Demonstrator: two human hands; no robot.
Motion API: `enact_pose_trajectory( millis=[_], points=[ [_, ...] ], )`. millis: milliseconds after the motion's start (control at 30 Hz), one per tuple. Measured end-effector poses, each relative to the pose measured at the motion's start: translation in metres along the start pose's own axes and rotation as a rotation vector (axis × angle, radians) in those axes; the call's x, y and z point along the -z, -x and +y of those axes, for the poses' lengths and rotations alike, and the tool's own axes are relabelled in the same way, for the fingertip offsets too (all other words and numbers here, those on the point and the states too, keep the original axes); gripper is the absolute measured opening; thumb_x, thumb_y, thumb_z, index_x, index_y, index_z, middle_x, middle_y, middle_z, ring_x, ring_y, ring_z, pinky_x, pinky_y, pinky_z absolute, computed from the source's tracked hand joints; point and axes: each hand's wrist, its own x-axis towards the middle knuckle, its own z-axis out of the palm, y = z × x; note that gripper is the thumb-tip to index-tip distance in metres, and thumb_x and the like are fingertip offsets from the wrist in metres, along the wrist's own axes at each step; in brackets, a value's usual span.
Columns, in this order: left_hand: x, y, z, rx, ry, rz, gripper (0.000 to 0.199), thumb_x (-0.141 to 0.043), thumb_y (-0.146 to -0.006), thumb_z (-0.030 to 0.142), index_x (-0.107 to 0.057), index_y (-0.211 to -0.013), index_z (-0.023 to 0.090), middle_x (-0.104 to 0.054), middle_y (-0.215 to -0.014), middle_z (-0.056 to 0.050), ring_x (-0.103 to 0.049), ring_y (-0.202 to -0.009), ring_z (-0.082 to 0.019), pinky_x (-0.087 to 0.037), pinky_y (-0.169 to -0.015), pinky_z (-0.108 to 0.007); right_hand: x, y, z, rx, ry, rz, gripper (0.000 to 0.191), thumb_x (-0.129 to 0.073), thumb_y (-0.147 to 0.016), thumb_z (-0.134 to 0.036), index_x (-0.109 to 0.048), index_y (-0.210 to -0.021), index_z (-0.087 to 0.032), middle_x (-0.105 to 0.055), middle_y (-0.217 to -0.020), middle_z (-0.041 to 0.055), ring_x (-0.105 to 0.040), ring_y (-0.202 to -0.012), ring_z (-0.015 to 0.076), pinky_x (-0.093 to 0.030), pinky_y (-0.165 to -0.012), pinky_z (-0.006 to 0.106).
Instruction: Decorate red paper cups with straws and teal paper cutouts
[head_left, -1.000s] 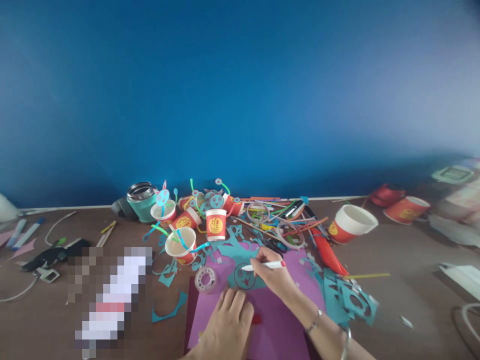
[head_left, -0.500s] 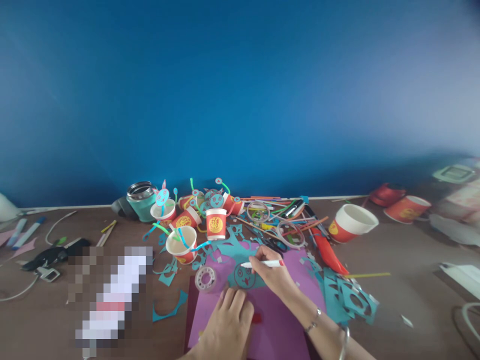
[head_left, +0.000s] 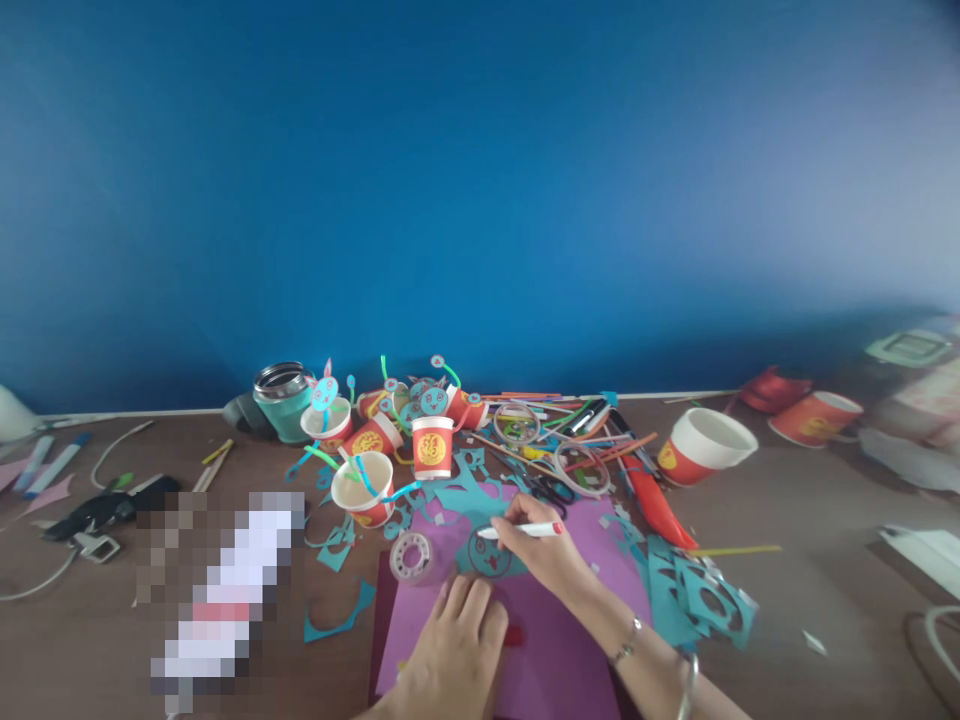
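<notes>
My right hand [head_left: 536,540] pinches a white marker [head_left: 525,531] with a red end, its tip over the face drawn on a blue paper piece [head_left: 487,553]. That piece lies on a purple sheet [head_left: 559,640]. Flat on the sheet, just below the drawing, my left hand [head_left: 461,635] rests with its fingers side by side and slightly curled, holding nothing visible. A red object [head_left: 514,636] shows beside it. The tape roll [head_left: 411,557] sits at the sheet's upper left edge.
Several red and white paper cups [head_left: 433,448] with straws and paper faces stand or lie behind the sheet. Blue scraps [head_left: 701,600] lie to the right, near a red pouch-like object [head_left: 660,508]. A teal flask [head_left: 283,402] stands at the back left.
The marker tip has shifted slightly left and down over the drawn face, along with the fingers of my right hand. My left hand has stayed in place.
</notes>
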Motion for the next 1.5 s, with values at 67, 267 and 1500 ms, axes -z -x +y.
enact_pose_trajectory(
  millis=[67, 267, 1500],
  points=[
    [-0.002, 0.0, -0.001, 0.002, -0.003, 0.013, 0.017, -0.047, -0.086, 0.016, -0.054, -0.101, 0.016, -0.056, -0.107, -0.01, -0.05, -0.1, -0.025, -0.044, -0.092, -0.044, 0.001, 0.0, 0.002, 0.003, -0.008, 0.004, 0.023, -0.057, -0.077, -0.032, -0.049, -0.059, -0.02, -0.058, -0.054, -0.002, -0.047, -0.051, 0.012, -0.035, -0.048, 0.023],
    [-0.003, 0.0, -0.002, -0.017, -0.01, 0.038, 0.015, -0.048, -0.086, 0.018, -0.054, -0.099, 0.016, -0.057, -0.106, -0.009, -0.051, -0.098, -0.026, -0.046, -0.089, -0.043, 0.0, 0.0, 0.0, 0.0, 0.001, -0.022, 0.022, -0.056, -0.074, -0.028, -0.045, -0.056, -0.021, -0.056, -0.051, -0.0031, -0.045, -0.05, 0.0112, -0.034, -0.048, 0.022],
    [-0.014, 0.004, -0.004, -0.052, -0.077, 0.29, 0.013, -0.048, -0.085, 0.019, -0.056, -0.096, 0.017, -0.061, -0.105, -0.009, -0.055, -0.095, -0.024, -0.042, -0.096, -0.046, 0.022, 0.006, -0.003, -0.088, -0.444, 0.171, 0.032, -0.062, -0.072, -0.048, -0.044, -0.063, -0.024, -0.045, -0.047, -0.0052, -0.038, -0.042, 0.0111, -0.029, -0.042, 0.024]
  ],
)
